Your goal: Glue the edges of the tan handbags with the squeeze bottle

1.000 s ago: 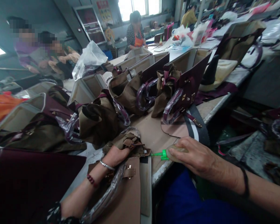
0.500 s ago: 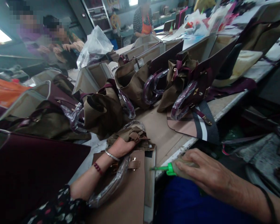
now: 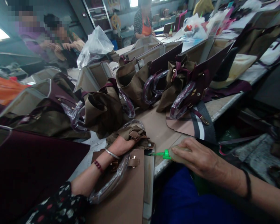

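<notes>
A tan handbag panel (image 3: 130, 186) with a plastic-wrapped handle (image 3: 113, 183) lies at the table's front edge. Over its upper end my left hand (image 3: 123, 145) grips the bunched olive fabric (image 3: 118, 133), fingers partly hidden in the folds. A brown buckled strap (image 3: 136, 135) sits at its fingertips. In my right hand (image 3: 196, 155), fingers wrapped round it, is a glue bottle (image 3: 177, 152) with a green cap. Its thin green nozzle (image 3: 157, 153) points left, at the panel's upper right edge by a dark patch; whether it touches I cannot tell.
Several olive and maroon handbags (image 3: 105, 109) stand across the table behind my hands. A large maroon panel (image 3: 37, 168) is at left. A striped piece (image 3: 191, 123) overhangs the table edge. Co-workers (image 3: 143, 25) are at the back, beyond a clear plastic bag (image 3: 94, 45).
My right hand has moved up and slightly left, bringing the glue bottle's nozzle from beside the panel's edge to its upper corner. My left hand keeps its grip on the fabric.
</notes>
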A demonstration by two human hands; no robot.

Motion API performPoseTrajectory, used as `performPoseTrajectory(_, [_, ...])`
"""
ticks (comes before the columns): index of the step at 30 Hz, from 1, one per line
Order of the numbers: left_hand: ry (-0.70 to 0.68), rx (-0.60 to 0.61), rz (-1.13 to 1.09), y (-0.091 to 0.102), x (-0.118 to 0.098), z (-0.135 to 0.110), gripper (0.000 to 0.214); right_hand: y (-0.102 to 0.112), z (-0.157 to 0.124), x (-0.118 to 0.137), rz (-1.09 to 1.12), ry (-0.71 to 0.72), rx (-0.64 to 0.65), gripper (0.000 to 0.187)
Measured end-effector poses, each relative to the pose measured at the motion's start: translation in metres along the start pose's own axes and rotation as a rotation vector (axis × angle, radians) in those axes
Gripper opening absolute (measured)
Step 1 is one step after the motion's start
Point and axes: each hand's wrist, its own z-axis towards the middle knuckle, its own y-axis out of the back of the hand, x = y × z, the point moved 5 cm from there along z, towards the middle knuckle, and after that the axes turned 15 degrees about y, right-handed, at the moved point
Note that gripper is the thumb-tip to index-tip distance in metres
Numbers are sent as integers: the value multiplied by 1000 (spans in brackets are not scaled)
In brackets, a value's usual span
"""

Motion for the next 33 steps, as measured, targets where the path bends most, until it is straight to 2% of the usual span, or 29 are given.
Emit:
performPoseTrajectory(3, [-11, -9, 2, 1, -1, 0, 20, -7, -3, 7, 50, 3, 54, 30])
performPoseTrajectory(8, [-7, -6, 12, 0, 1, 0, 19, -10, -8, 34, 152, 2, 112, 31])
performPoseTrajectory(18, [-10, -24, 28, 0, 1, 2, 19, -20, -17, 68, 275, -49, 171, 34])
performPoseTrajectory(23, [-10, -42, 22, 1, 5, 0, 23, -20, -22, 76, 325, -87, 141, 36])
performPoseTrajectory(26, [9, -86, 23, 8, 4, -4, 26, -16, -24, 79, 393, -125, 135, 41])
performPoseTrajectory(29, [-40, -137, 50, 21, -10, -12, 25, -6, -22, 76, 384, -138, 87, 44])
performPoseTrajectory(33, [-126, -175, 99, 36, -33, -23, 19, 13, -13, 60, 267, -105, -77, 35])
